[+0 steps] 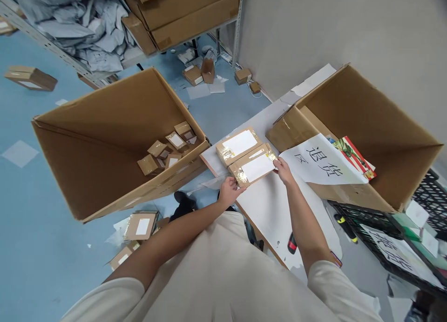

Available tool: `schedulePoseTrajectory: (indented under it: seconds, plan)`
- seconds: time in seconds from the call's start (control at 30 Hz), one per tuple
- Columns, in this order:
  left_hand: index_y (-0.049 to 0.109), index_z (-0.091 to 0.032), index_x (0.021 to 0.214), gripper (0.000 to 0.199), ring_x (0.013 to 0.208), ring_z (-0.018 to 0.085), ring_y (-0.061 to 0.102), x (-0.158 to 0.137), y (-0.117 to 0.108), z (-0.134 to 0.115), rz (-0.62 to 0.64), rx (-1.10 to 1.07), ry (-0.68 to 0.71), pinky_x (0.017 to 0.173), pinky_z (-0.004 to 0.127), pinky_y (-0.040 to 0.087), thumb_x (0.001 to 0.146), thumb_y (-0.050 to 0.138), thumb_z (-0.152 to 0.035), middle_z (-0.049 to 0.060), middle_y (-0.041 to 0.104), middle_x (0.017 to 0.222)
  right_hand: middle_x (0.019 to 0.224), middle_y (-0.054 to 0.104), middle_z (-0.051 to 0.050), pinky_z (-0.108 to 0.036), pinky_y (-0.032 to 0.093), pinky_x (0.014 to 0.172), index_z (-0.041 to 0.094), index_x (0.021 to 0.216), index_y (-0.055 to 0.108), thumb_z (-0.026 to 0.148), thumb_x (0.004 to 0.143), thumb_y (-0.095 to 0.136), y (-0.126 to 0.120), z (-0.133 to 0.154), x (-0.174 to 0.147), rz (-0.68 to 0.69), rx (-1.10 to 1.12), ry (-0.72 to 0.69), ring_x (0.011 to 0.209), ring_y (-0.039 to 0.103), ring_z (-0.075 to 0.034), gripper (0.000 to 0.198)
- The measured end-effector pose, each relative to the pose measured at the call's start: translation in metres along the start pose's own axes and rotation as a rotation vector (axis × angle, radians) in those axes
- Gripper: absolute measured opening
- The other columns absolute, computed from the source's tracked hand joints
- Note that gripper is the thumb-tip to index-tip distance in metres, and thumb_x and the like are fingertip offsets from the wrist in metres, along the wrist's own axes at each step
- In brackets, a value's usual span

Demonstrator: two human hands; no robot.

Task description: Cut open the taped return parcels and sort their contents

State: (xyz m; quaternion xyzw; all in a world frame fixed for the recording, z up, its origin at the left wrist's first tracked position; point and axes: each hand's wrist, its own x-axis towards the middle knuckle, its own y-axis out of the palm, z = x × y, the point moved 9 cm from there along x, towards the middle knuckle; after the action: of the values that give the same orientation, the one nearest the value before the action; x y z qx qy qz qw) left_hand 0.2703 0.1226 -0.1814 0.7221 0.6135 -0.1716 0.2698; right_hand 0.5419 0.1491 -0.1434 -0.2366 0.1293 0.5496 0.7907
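Two flat cardboard parcels with white labels and shiny tape lie side by side on the white table [272, 205]. My left hand [229, 191] grips the near corner of the closer parcel [249, 174], fingers curled at its edge. At that parcel's right end, my right hand [283, 170] pinches the other corner. Against its far side rests the second parcel [223, 147], which neither hand touches. Whether the closer parcel is lifted or rests on the tabletop, I cannot tell.
On the left, a large open carton [118, 201] holds several small boxes [159, 150]. Another open carton [363, 191] on the right has a handwritten paper sign [321, 161] and books [354, 157]. A black crate [384, 247] stands beside it. Parcels [141, 225] lie on the floor.
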Motion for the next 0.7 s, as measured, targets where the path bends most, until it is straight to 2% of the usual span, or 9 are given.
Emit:
schedulePoseTrajectory:
  seconds: [0.13, 0.23, 0.33, 0.43, 0.53, 0.6, 0.67, 0.7]
  plan:
    - [0.051, -0.017, 0.089, 0.066, 0.112, 0.029, 0.063, 0.007, -0.001, 0.002, -0.003, 0.027, -0.034, 0.096, 0.045, 0.049, 0.037, 0.092, -0.018, 0.014, 0.067, 0.112, 0.117, 0.060, -0.007, -0.035, 0.051, 0.087, 0.025, 0.105, 0.054, 0.070, 0.070, 0.056, 0.003, -0.012, 0.005, 0.021, -0.026, -0.006, 0.106, 0.056, -0.020, 0.057]
    - [0.053, -0.017, 0.089, 0.065, 0.110, 0.031, 0.063, 0.007, -0.003, -0.004, -0.002, 0.058, -0.056, 0.095, 0.048, 0.049, 0.036, 0.092, -0.020, 0.013, 0.068, 0.109, 0.121, 0.060, -0.008, -0.035, 0.052, 0.087, 0.026, 0.111, 0.054, 0.070, 0.071, 0.055, 0.002, -0.018, 0.007, 0.018, -0.055, 0.002, 0.108, 0.058, -0.021, 0.059]
    - [0.056, -0.016, 0.086, 0.061, 0.110, 0.032, 0.063, 0.007, -0.006, -0.012, 0.010, 0.094, -0.077, 0.095, 0.049, 0.050, 0.039, 0.093, -0.023, 0.015, 0.069, 0.106, 0.124, 0.059, -0.008, -0.036, 0.051, 0.090, 0.026, 0.117, 0.053, 0.067, 0.071, 0.058, 0.000, -0.021, 0.009, -0.012, -0.052, 0.002, 0.112, 0.058, -0.022, 0.062]
    - [0.057, -0.016, 0.085, 0.058, 0.111, 0.033, 0.063, 0.011, -0.011, -0.016, 0.024, 0.098, -0.104, 0.096, 0.049, 0.049, 0.040, 0.093, -0.026, 0.016, 0.069, 0.106, 0.131, 0.056, -0.012, -0.040, 0.048, 0.096, 0.022, 0.122, 0.052, 0.066, 0.074, 0.054, -0.006, -0.014, 0.009, -0.079, -0.136, -0.058, 0.118, 0.055, -0.024, 0.065]
    - [0.058, -0.016, 0.086, 0.059, 0.113, 0.031, 0.062, 0.018, -0.020, -0.019, 0.038, 0.038, -0.116, 0.102, 0.048, 0.046, 0.040, 0.093, -0.027, 0.017, 0.069, 0.109, 0.132, 0.055, -0.016, -0.046, 0.041, 0.103, 0.017, 0.125, 0.053, 0.062, 0.081, 0.046, -0.016, 0.018, 0.002, -0.254, -0.319, -0.188, 0.123, 0.052, -0.026, 0.063]
    - [0.060, -0.016, 0.088, 0.058, 0.114, 0.031, 0.061, 0.023, -0.027, -0.023, 0.066, -0.015, -0.107, 0.105, 0.048, 0.044, 0.042, 0.092, -0.028, 0.016, 0.069, 0.110, 0.132, 0.055, -0.018, -0.050, 0.039, 0.103, 0.015, 0.128, 0.052, 0.058, 0.082, 0.048, -0.015, 0.058, -0.006, -0.396, -0.452, -0.295, 0.123, 0.051, -0.028, 0.063]
    - [0.062, -0.017, 0.090, 0.056, 0.116, 0.031, 0.060, 0.029, -0.039, -0.032, 0.112, -0.053, -0.090, 0.106, 0.049, 0.043, 0.045, 0.092, -0.029, 0.016, 0.068, 0.111, 0.130, 0.056, -0.018, -0.050, 0.041, 0.101, 0.015, 0.129, 0.050, 0.055, 0.082, 0.052, 0.007, 0.110, -0.013, -0.464, -0.551, -0.421, 0.121, 0.053, -0.030, 0.062]
    - [0.063, -0.017, 0.092, 0.055, 0.116, 0.031, 0.060, 0.032, -0.048, -0.040, 0.133, -0.061, -0.078, 0.106, 0.049, 0.043, 0.046, 0.091, -0.030, 0.015, 0.068, 0.112, 0.129, 0.057, -0.018, -0.050, 0.043, 0.099, 0.016, 0.130, 0.050, 0.053, 0.082, 0.053, 0.029, 0.138, -0.014, -0.447, -0.587, -0.488, 0.120, 0.055, -0.029, 0.061]
